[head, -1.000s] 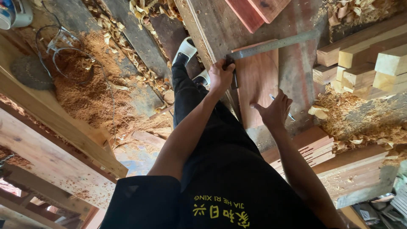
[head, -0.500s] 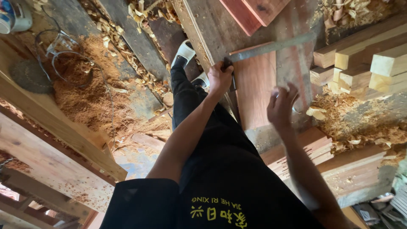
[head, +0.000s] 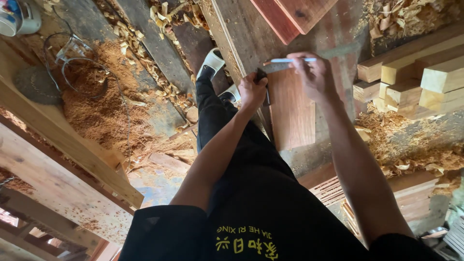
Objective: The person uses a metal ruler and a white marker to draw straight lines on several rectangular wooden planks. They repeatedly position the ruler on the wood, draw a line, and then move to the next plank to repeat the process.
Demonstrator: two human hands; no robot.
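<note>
While left hand (head: 252, 91) grips square (head: 309, 59), right hand (head: 314, 75) pinches pencil (head: 292, 60), cup (head: 18, 17) contents unclear

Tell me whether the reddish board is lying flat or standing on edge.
Flat. The reddish board shows its broad face upward; the left hand holds a square's handle at its edge, the right hand holds a pen above it.

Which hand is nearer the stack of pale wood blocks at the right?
Right. The right hand, holding a white pencil, is closer to the pale wood blocks; the left hand grips the square's handle farther away.

head: single view | looks steeply down, seemingly upside-down | close over both arms | no second view
</note>
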